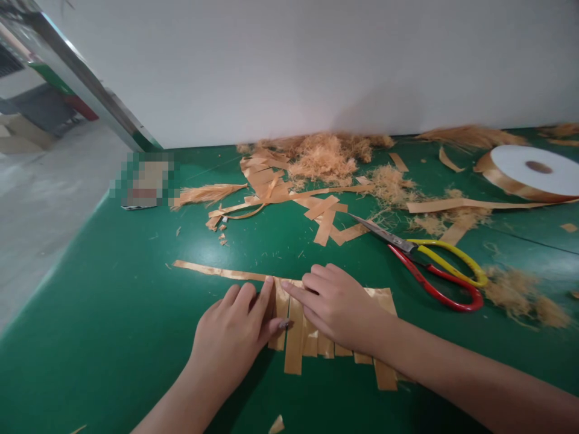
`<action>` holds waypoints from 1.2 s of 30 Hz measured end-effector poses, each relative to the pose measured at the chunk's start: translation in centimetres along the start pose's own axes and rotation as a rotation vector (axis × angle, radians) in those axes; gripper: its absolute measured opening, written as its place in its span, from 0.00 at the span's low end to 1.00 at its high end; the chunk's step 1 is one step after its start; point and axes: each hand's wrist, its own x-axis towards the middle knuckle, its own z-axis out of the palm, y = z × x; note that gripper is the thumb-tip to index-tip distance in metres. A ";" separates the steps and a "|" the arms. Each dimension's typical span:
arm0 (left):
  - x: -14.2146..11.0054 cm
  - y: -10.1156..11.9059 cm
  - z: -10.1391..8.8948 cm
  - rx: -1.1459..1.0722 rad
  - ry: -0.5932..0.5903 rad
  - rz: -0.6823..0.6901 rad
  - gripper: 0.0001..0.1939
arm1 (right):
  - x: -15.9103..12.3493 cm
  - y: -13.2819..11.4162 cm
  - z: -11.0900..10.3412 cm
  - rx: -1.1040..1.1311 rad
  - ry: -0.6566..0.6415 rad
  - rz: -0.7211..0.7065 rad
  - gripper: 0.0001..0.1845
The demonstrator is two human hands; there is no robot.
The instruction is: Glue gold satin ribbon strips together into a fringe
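Note:
Several short gold ribbon strips (pixel 294 337) lie side by side on the green table, their top ends along a long narrow band (pixel 217 270) that runs out to the left. At the left end of the row, my left hand (pixel 233 331) grips a strip, with its index fingertip on the band and its thumb across the strip. My right hand (pixel 339 304) lies over the row, its index finger stretched out and pressing by the band, the other fingers loosely bent. It holds nothing and covers part of the strips.
Scissors (pixel 407 247) with red and yellow handles lie right of my hands. Behind are loose ribbon pieces (pixel 323 217), frayed fibre (pixel 323 160) and a ribbon roll (pixel 529 172). A blurred-out object (pixel 147 184) is at the table's left edge (pixel 67 259). A white wall (pixel 294 66) stands behind.

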 end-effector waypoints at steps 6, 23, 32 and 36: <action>0.0 -0.1 0.1 -0.008 0.013 -0.006 0.25 | -0.1 0.0 0.0 -0.006 -0.001 -0.003 0.18; 0.1 0.0 0.0 -0.021 0.058 0.012 0.24 | 0.0 0.0 0.0 -0.007 -0.003 -0.001 0.18; 0.1 0.2 0.0 -0.022 0.043 0.016 0.24 | -0.1 0.1 0.0 -0.031 0.014 -0.009 0.18; 0.1 0.3 0.0 -0.019 0.033 0.008 0.24 | 0.0 0.0 -0.1 -0.020 0.019 -0.008 0.18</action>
